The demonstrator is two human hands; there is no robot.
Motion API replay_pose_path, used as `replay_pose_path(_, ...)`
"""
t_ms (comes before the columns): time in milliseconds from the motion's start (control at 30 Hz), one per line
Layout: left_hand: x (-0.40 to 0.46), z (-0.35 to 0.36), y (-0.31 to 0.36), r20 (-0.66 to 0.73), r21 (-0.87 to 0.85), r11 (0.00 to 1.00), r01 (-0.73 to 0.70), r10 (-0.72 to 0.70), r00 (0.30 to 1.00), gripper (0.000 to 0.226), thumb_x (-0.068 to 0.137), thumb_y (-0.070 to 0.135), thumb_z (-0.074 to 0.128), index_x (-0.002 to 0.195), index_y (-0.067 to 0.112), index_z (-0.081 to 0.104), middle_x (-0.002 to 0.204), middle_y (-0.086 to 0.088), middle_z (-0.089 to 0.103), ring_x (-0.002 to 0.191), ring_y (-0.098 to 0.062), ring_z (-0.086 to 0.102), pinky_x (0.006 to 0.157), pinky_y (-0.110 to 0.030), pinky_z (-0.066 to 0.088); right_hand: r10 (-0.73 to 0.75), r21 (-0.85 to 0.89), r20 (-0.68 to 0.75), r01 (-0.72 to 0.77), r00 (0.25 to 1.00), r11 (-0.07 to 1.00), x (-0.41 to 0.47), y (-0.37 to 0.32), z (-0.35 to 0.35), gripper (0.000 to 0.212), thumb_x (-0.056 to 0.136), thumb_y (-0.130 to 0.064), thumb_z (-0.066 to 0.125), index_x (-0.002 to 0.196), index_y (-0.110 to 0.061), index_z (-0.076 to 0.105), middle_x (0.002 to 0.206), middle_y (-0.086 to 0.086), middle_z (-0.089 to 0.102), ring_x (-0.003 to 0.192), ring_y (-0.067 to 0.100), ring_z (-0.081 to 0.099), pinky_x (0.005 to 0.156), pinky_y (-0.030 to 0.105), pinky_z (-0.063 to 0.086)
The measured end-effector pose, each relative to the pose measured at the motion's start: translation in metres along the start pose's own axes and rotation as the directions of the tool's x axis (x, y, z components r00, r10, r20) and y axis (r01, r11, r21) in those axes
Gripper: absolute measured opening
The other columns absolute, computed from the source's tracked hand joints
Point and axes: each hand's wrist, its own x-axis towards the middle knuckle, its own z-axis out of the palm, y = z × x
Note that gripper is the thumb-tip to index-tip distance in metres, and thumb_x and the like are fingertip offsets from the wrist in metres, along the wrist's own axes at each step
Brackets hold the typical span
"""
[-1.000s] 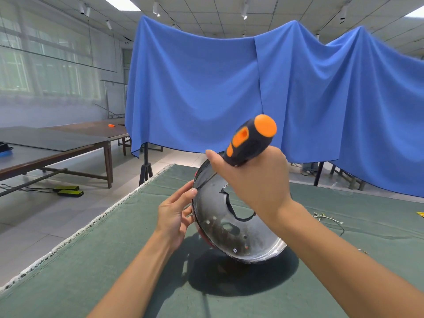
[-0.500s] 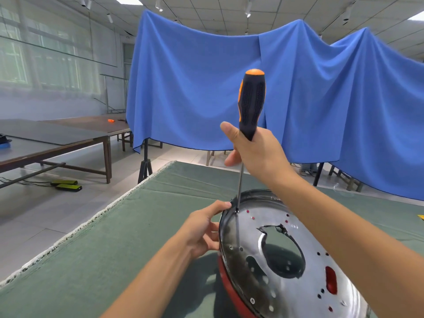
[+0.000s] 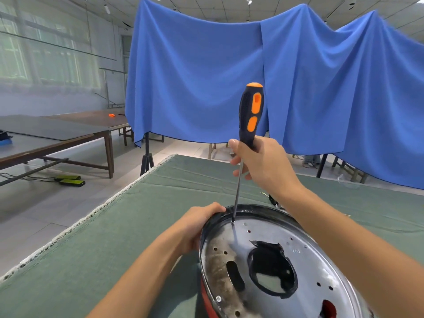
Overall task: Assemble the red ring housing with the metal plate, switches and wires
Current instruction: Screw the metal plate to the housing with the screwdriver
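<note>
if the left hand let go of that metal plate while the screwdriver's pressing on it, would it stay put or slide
Probably stiff: the metal plate shows no bending under the screwdriver tip. It might shift, since the left hand grips its rim, seemingly to steady it. The round red ring housing beneath could turn or slide on the green cloth.

I see the metal plate point(image 3: 286, 260) cut off by the bottom edge, and only a sliver of the red ring housing point(image 3: 206, 299) shows beneath it. My right forearm hides the plate's far right rim. My left hand point(image 3: 195, 228) has its fingertips hidden behind the rim. The wires point(image 3: 274, 200) are mostly hidden behind my right wrist.
</note>
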Motion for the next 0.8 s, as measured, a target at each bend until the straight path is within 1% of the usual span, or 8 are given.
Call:
replay_pose_path(167,-0.006,0.011,0.001,0.029,0.224,0.971,-0.086,0.082,0.996,0.023,0.090,0.029,0.055,0.077,0.014,0.067,0.064,-0.005,0.060,0.054,-0.017,0.054,0.053,-0.025,0.041,-0.016,-0.016,-0.090,0.015,0.996,1.000,-0.007,0.011,-0.001,0.039,0.080,-0.058,0.063,0.071,-0.020,0.064,0.060,-0.005,0.068,0.053,0.013,0.066,0.066,0.045,0.057)
replay_pose_path(267,-0.005,0.019,0.000,-0.006,0.372,0.902,-0.219,0.238,0.971,0.018,0.088,0.024,0.057,0.072,0.017,0.063,0.069,-0.005,0.055,0.063,-0.018,0.047,0.063,-0.027,0.036,-0.001,-0.094,-0.178,-0.016,0.984,0.995,-0.010,0.019,-0.002,0.050,0.074,-0.068,0.061,0.068,-0.018,0.062,0.056,-0.003,0.066,0.059,0.017,0.066,0.066,0.044,0.055)
replay_pose_path(367,-0.004,0.027,0.002,-0.080,0.490,0.795,-0.358,0.450,0.889,0.015,0.084,0.017,0.061,0.091,0.019,0.074,0.088,0.003,0.072,0.083,-0.010,0.065,0.079,-0.023,0.049,0.006,-0.218,-0.248,-0.061,0.969,0.974,-0.010,0.024,-0.005,0.060,0.069,-0.077,0.054,0.062,-0.017,0.054,0.056,0.000,0.062,0.062,0.021,0.064,0.060,0.037,0.050)
replay_pose_path(433,-0.004,0.031,0.006,-0.063,0.435,0.766,-0.474,0.551,0.832,0.017,0.081,0.013,0.066,0.096,0.016,0.074,0.089,0.004,0.074,0.085,-0.006,0.068,0.084,-0.026,0.053,-0.009,-0.280,-0.266,-0.068,0.964,0.957,-0.011,0.025,-0.006,0.062,0.071,-0.079,0.049,0.057,-0.018,0.047,0.055,-0.001,0.059,0.061,0.019,0.062,0.056,0.033,0.044)
replay_pose_path(533,-0.003,0.042,0.011,-0.050,0.356,0.722,-0.594,0.649,0.759,0.007,0.076,0.011,0.075,0.082,0.013,0.075,0.074,0.000,0.074,0.072,-0.012,0.069,0.075,-0.031,0.056,-0.009,-0.289,-0.258,-0.069,0.966,0.955,-0.013,0.029,-0.004,0.060,0.081,-0.075,0.040,0.060,-0.020,0.049,0.058,-0.003,0.060,0.064,0.020,0.060,0.058,0.033,0.044)
replay_pose_path(600,0.003,0.044,0.014,-0.065,0.344,0.693,-0.634,0.691,0.720,0.003,0.074,0.007,0.077,0.074,0.010,0.075,0.067,-0.003,0.073,0.064,-0.015,0.067,0.070,-0.035,0.055,0.021,-0.214,-0.208,-0.066,0.978,0.975,-0.014,0.034,-0.004,0.057,0.086,-0.071,0.036,0.072,-0.020,0.057,0.065,-0.005,0.065,0.071,0.020,0.063,0.067,0.038,0.049)
replay_pose_path(700,0.009,0.042,0.015,-0.017,0.360,0.650,-0.669,0.722,0.692,0.007,0.077,0.004,0.073,0.071,0.007,0.075,0.064,-0.003,0.071,0.059,-0.013,0.064,0.066,-0.033,0.053,0.107,0.128,-0.096,-0.094,0.990,0.987,-0.013,0.037,-0.005,0.031,0.091,-0.052,0.043,0.085,-0.026,0.060,0.082,-0.008,0.070,0.083,0.015,0.065,0.082,0.047,0.051)
replay_pose_path(800,0.011,0.042,0.012,0.045,0.393,0.608,-0.690,0.737,0.675,0.014,0.083,0.001,0.065,0.073,0.003,0.073,0.066,-0.003,0.071,0.063,-0.015,0.067,0.069,-0.031,0.055,0.098,0.371,-0.051,-0.072,0.994,0.926,-0.013,0.032,-0.005,0.013,0.087,-0.033,0.050,0.085,-0.028,0.062,0.100,-0.003,0.071,0.084,0.015,0.066,0.081,0.043,0.050)
